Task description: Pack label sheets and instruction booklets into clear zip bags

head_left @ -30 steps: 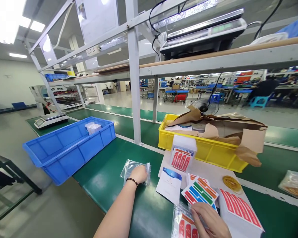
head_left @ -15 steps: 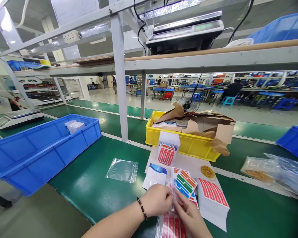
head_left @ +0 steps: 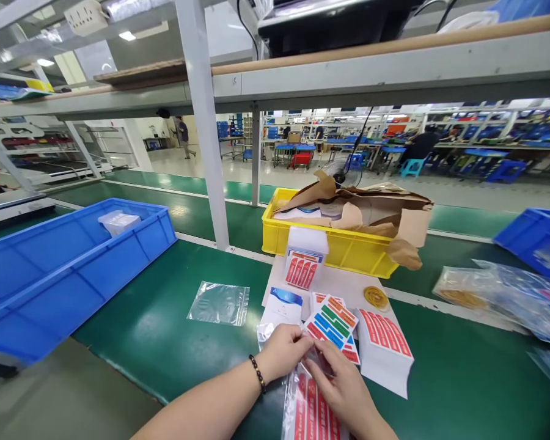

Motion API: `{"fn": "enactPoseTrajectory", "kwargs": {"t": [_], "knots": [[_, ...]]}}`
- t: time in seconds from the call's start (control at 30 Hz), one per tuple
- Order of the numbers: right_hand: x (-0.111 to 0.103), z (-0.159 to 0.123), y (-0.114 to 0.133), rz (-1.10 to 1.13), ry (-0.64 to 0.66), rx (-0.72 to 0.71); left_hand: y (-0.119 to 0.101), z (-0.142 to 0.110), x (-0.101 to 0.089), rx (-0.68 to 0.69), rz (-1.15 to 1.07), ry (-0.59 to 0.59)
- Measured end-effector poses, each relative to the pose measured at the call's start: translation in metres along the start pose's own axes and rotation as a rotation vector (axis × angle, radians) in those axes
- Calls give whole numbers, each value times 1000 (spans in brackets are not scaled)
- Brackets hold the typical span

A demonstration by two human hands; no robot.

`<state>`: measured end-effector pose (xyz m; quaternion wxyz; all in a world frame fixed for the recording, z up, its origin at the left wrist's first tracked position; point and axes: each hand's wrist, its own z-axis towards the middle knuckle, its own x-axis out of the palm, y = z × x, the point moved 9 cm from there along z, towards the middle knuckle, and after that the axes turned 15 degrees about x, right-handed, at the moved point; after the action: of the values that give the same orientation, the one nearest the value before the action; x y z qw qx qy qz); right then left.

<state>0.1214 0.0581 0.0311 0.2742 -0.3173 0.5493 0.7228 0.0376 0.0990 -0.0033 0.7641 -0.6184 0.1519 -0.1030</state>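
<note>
Clear plastic bag (head_left: 290, 400), red labels (head_left: 316, 415) inside, is being pinched by closed fingers of the left hand (head_left: 282, 353) and right hand (head_left: 343, 382) at the green table (head_left: 146, 311); its mouth could be torn by uneven pulling.

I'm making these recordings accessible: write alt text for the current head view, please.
A person's left hand and right hand pinch a clear bag with red-printed sheets showing through, over a green bench. A flat zip bag lies to the left, a paper stack to the right, and a yellow bin stands behind.
</note>
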Motion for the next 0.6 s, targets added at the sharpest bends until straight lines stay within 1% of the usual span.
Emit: {"fn": "enactPoseTrajectory", "kwargs": {"t": [0.07,0.13,0.3,0.43,0.5,0.6], "knots": [[-1,2,-1,76,62,81,-4,-2,1,54,66,21],[-1,3,-2,135,101,123,-5,-3,3,77,130,55],[-1,4,-2,145,119,133,-5,-6,10,80,187,117],[1,4,-1,162,141,125,-8,-6,6,74,251,105],[0,4,0,161,128,112,-9,-6,5,77,262,109],[-2,4,0,47,44,95,-15,-5,7,118,324,127]]}}
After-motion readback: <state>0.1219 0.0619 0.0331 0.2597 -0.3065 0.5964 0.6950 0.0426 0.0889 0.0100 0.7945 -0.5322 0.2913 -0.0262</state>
